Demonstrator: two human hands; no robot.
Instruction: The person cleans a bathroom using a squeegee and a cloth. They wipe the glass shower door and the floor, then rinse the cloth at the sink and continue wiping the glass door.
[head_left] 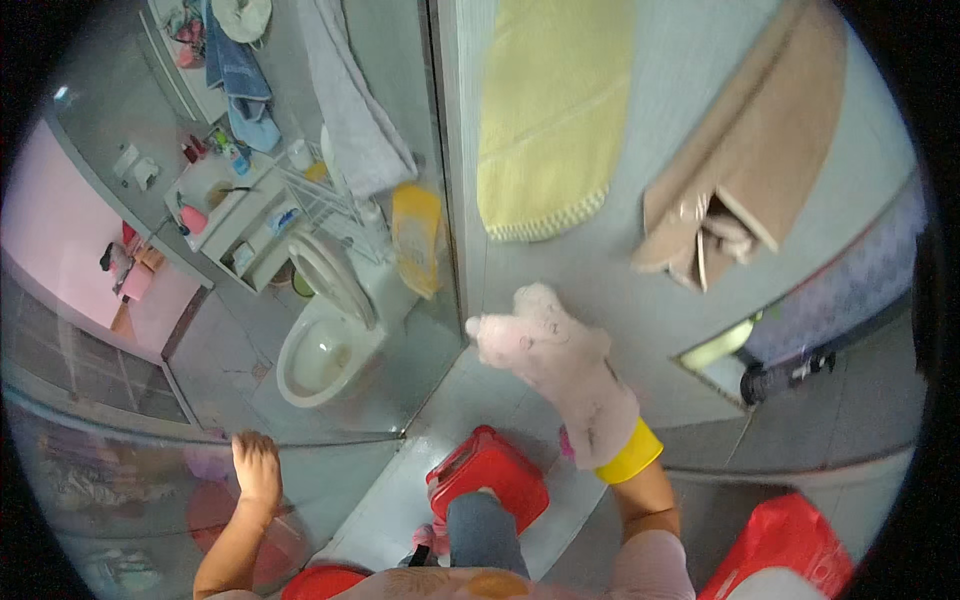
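Note:
My left hand (258,475) is at the edge of a clear glass panel (330,470) on the left, with its fingers curled over that edge. On my right hand is a soft, pale pink cloth mitt (560,350) with several rounded lobes and a bright yellow cuff (630,452) at the wrist. The mitt is held up in front of the pale wall, apart from it, below a hanging yellow towel (555,120). The fingers inside it are hidden.
Beyond the glass stand a white toilet (325,350) with its lid raised and a white shelf rack (330,205). A brown towel (750,130) hangs at the right. A red plastic stool (490,475) is by my leg; a red bag (785,545) lies at lower right.

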